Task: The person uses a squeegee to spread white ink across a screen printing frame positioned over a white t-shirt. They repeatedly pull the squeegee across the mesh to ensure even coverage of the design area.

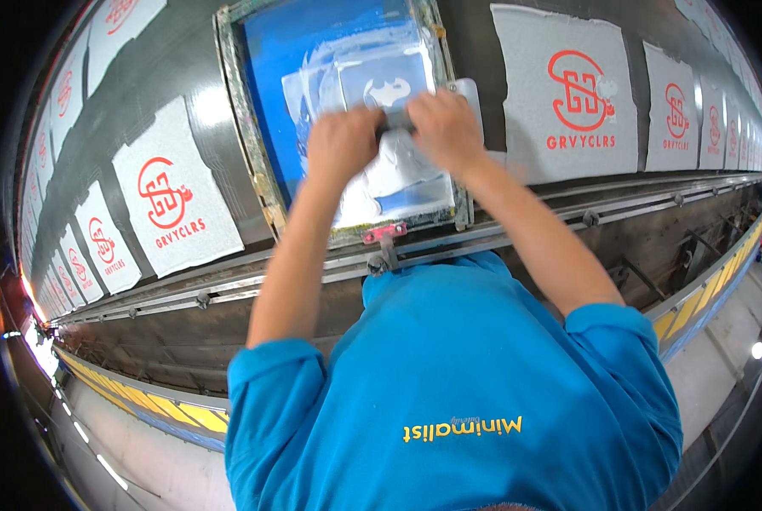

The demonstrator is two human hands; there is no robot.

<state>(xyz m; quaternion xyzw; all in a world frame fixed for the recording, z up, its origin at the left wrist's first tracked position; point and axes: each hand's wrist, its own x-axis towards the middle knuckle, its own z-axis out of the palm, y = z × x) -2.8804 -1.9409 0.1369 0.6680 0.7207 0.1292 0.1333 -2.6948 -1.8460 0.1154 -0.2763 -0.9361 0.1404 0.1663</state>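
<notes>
A long dark bench (483, 51) is running across the view, its glossy top bending toward the rim and catching a bright glare at left. Grey-white fabric panels (177, 183) with red emblems and lettering are lying flat on it in rows, to both sides of a printing frame (232, 94). The frame is resting on the bench with its blue mesh (283, 43) facing up, white paste (360, 204) smearing over much of it. A dark handle (395, 119) is sitting over the pasted mesh; the left hand (344, 140) and right hand (445, 126) are gripping it side by side, fingers clamping around it, their undersides staying out of sight. A pink clamp (385, 232) is sitting at the frame's near edge, beside a metal rail (253, 279) that is following the bench. Beyond a blue shirt (458, 341), yellow panels (709, 289) are lining a strip above pale floor (713, 336), and lights (111, 471) are glowing at lower left.
</notes>
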